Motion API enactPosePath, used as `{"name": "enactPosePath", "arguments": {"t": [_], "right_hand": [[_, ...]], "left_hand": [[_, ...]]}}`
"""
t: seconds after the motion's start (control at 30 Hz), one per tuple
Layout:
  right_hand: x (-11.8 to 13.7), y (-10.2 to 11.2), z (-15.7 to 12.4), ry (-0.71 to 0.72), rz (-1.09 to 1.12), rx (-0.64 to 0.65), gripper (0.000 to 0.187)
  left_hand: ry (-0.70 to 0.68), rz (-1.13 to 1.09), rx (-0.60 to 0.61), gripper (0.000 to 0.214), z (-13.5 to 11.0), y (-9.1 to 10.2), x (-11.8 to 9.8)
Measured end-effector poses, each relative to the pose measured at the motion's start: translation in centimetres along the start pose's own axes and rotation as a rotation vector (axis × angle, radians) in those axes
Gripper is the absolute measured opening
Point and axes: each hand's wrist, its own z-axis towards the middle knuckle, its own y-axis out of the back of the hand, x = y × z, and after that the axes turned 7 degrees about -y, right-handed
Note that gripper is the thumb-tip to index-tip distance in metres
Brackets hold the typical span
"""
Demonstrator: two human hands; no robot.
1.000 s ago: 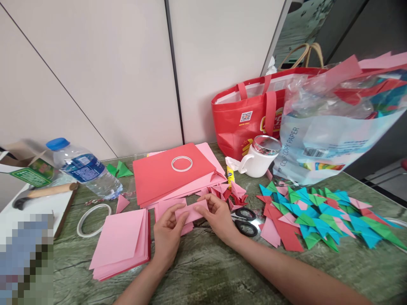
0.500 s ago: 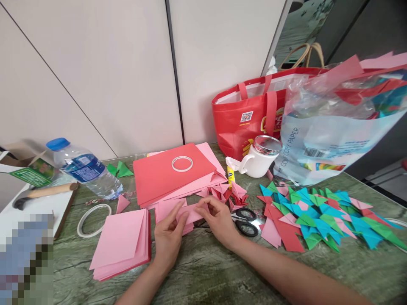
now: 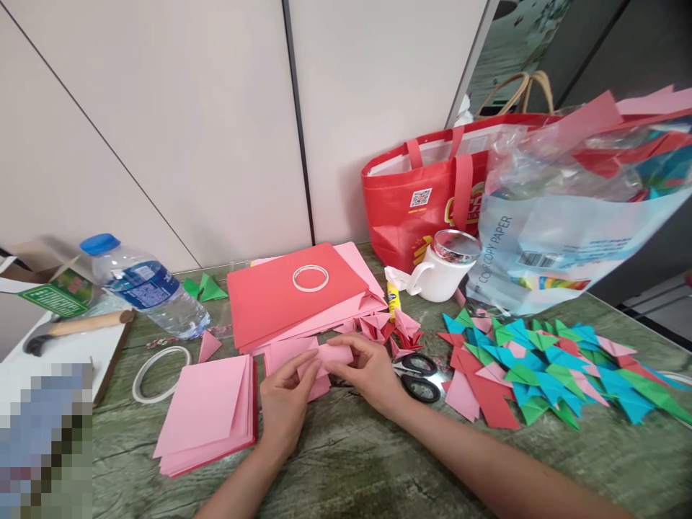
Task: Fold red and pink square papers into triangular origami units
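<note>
A folded strip of pink paper (image 3: 336, 354) is pinched between both my hands just above the green table. My left hand (image 3: 282, 404) grips its left end with thumb and fingers closed. My right hand (image 3: 368, 372) presses its fingers together on the strip's right part. A stack of pink square sheets (image 3: 208, 412) lies left of my left hand. Black-handled scissors (image 3: 419, 377) rest just right of my right hand. Small folded pink pieces (image 3: 397, 326) lie behind my hands.
A red and pink paper stack (image 3: 286, 292) carries a tape ring (image 3: 310, 277). Folded blue, green and red triangles (image 3: 540, 364) cover the right. A white mug (image 3: 440, 270), glue stick (image 3: 391, 297), red bag (image 3: 427, 198), plastic paper bag (image 3: 562, 223), water bottle (image 3: 141, 285) and another tape ring (image 3: 159, 372) stand around.
My right hand's fingers have slid leftward along the pink strip, pressing it shorter. My left hand has kept its grip on the left end.
</note>
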Motion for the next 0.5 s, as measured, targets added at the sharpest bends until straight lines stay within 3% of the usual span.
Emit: {"name": "enactPosePath", "arguments": {"t": [0.27,0.5], "right_hand": [[-0.6,0.2,0.4,-0.031,0.028,-0.017,0.028],[-0.5,0.1,0.1,-0.032,0.056,0.035,0.034]], "left_hand": [[0.097,-0.028,0.091,0.045,-0.2,0.0,0.6],[0.071,-0.007,0.061,0.05,-0.3,-0.1,-0.4]]}}
